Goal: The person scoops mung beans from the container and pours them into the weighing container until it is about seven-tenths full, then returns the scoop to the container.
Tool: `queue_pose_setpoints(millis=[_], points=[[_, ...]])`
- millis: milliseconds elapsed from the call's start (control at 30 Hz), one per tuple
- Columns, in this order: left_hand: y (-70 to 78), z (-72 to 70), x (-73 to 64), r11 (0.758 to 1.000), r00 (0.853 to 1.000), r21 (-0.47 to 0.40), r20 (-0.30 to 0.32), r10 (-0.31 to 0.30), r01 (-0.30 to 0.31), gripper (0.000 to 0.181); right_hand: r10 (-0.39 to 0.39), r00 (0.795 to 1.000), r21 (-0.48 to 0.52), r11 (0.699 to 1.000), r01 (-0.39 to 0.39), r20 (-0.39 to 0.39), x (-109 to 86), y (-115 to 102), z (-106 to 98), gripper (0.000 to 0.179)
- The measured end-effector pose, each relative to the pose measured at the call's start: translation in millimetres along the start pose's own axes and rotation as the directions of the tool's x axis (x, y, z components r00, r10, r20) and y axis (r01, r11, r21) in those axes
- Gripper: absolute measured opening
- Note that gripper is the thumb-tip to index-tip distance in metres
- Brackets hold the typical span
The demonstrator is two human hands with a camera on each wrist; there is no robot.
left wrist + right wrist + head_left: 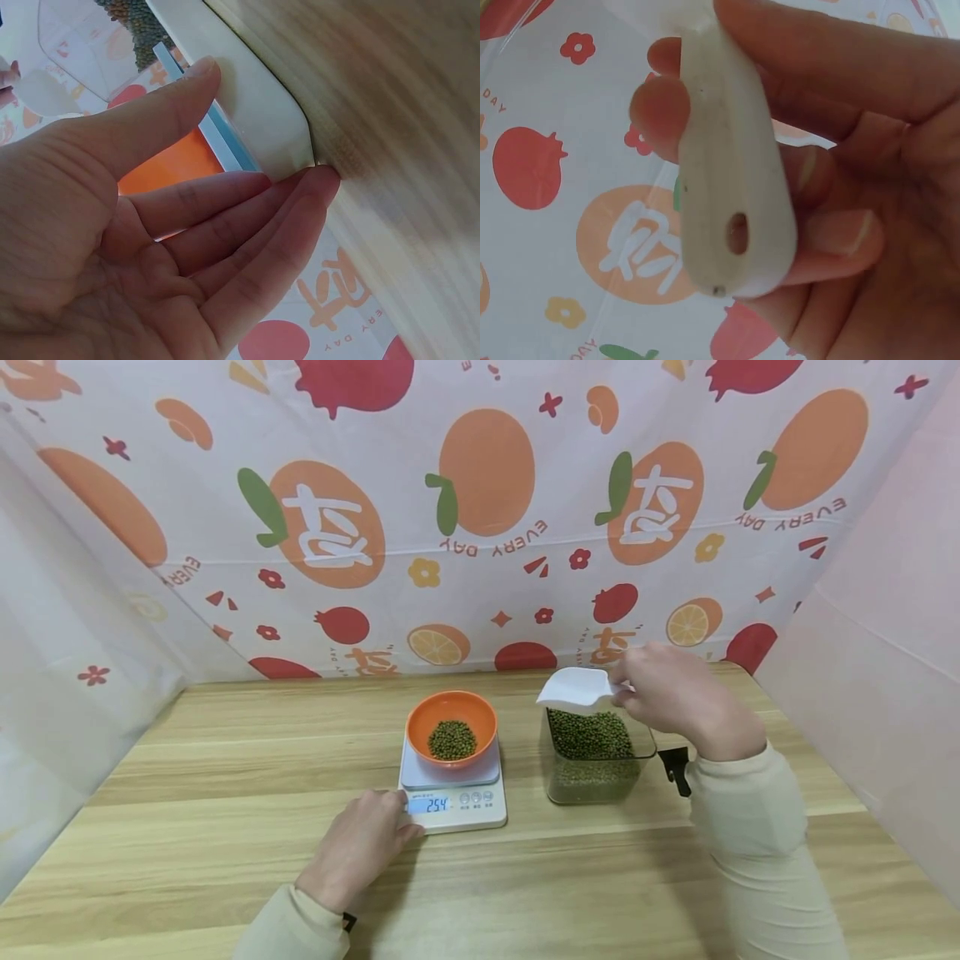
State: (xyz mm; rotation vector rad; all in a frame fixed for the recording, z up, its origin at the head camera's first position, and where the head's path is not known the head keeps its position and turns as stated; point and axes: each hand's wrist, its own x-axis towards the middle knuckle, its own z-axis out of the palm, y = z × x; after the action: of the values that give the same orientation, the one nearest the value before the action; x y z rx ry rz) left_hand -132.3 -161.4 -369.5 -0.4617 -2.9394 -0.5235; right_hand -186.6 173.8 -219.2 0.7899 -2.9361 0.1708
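My left hand (367, 835) rests at the front left corner of a white kitchen scale (480, 814), its display reading 25.4. In the left wrist view, the thumb lies against the scale's front edge (247, 97), with the loosely extended fingers at its corner. An orange bowl (420, 735) sits on the scale, with green mung beans (452, 740) in the bottom. My right hand (667, 693) grips a white scoop (576, 687) by its handle (731, 165), above a clear container (592, 789) of mung beans. No beans show on the scoop's visible surface.
The wooden table (225, 793) reaches back to a fruit-printed cloth (480, 585), which hangs behind the scale and container. Pale cloth walls (877, 610) stand at both sides. A black piece (677, 768) sticks out near my right cuff, beside the container.
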Motion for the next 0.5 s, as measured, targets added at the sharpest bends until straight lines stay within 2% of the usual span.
queue_pose_setpoints(millis=[367,500], points=[[0.2,0.0,0.1,1.0,1.0,-0.002,0.007,-0.003,0.003,0.025,-0.002,0.999,-0.017,1.0,0.003,0.048,-0.6,10.2,-4.7,0.013],[0.3,-0.3,0.2,1.0,1.0,0.0,0.008,-0.003,0.003,0.025,0.001,0.997,-0.031,1.0,0.001,0.074,1.2,10.5,-7.3,0.021]])
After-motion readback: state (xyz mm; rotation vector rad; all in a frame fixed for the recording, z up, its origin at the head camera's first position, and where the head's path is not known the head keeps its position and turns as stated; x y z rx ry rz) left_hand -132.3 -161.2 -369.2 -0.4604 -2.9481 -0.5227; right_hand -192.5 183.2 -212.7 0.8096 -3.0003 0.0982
